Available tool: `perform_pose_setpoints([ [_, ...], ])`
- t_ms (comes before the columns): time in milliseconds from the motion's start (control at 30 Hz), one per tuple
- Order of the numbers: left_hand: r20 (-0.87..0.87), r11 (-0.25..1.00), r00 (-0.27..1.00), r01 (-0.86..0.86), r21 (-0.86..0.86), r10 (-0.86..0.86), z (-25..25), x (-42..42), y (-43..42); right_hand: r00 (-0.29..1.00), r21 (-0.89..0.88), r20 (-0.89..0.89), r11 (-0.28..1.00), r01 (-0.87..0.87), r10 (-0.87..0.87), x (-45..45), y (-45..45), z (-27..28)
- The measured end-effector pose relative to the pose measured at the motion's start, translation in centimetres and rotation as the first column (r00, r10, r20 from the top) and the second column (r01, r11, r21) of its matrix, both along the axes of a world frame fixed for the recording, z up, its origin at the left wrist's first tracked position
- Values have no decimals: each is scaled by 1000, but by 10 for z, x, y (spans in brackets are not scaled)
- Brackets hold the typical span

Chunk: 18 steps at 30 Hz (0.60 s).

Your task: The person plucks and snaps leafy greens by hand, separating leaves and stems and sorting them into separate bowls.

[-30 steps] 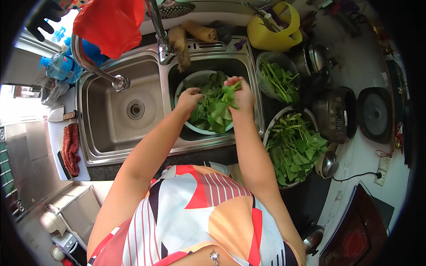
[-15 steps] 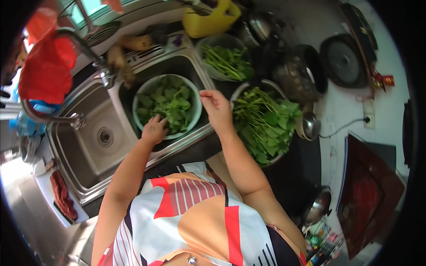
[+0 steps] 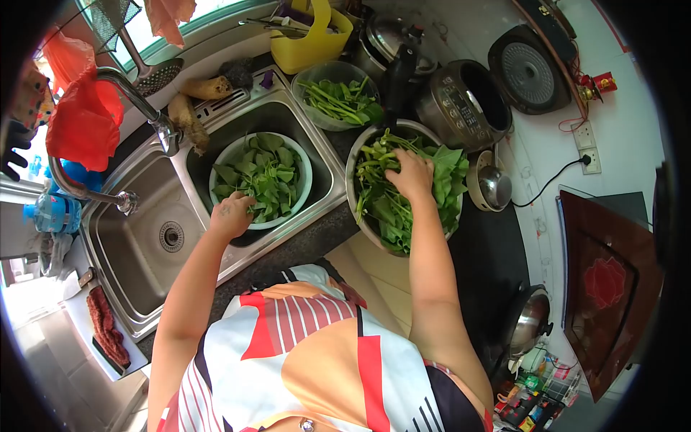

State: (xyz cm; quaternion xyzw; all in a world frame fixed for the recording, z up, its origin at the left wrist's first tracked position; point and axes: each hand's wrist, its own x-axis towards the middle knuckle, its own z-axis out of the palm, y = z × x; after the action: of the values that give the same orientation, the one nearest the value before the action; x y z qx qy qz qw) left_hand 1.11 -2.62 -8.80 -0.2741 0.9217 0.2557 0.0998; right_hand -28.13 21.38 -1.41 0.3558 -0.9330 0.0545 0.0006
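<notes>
My left hand (image 3: 232, 214) rests at the lower left rim of a pale green basin (image 3: 308, 189), its fingers curled onto the loose green leaves (image 3: 266, 173) inside. That basin stands in the right bowl of the sink. My right hand (image 3: 412, 175) reaches into a large metal pot (image 3: 353, 189) on the counter. Its fingers close around stems of the leafy greens (image 3: 389, 209) heaped there; some fingertips are hidden among the leaves. Behind the pot, a clear bowl (image 3: 301, 108) holds cut green stems (image 3: 338, 99).
The left sink bowl (image 3: 144, 237) has a faucet (image 3: 169, 133) over it. A yellow basket (image 3: 309, 50), a rice cooker (image 3: 453, 101) and a small pan (image 3: 495, 189) stand around the pot. A cleaver (image 3: 78, 283) and meat (image 3: 106, 327) lie on a board at left.
My right hand has moved right, from beside the basin's rim into the greens in the metal pot. My left hand has stayed at the basin, its fingers now more drawn together. The view has shifted slightly.
</notes>
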Motion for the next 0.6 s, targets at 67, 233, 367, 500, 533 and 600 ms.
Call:
perform_pose_setpoints([
  [67,-23,999,1000,-20,31,21,0,7,0,983,13,185,1000,9,-12,-3,6,11],
  [233,-124,993,992,-20,118,35,-2,13,-1,976,-412,217,909,56,39,-10,33,16],
  [367,-258,991,965,-4,134,39,12,12,4,940,-698,340,674,240,17,-18,68,46],
  [500,-281,986,960,48,160,-1,22,4,13,935,-839,347,470,274,76,-2,74,79],
  [533,-278,986,961,53,156,-8,26,2,18,933,-887,346,360,289,105,-1,75,87],
  [600,-278,983,960,73,166,-24,35,-3,25,931,-936,331,182,303,153,-5,73,93],
])
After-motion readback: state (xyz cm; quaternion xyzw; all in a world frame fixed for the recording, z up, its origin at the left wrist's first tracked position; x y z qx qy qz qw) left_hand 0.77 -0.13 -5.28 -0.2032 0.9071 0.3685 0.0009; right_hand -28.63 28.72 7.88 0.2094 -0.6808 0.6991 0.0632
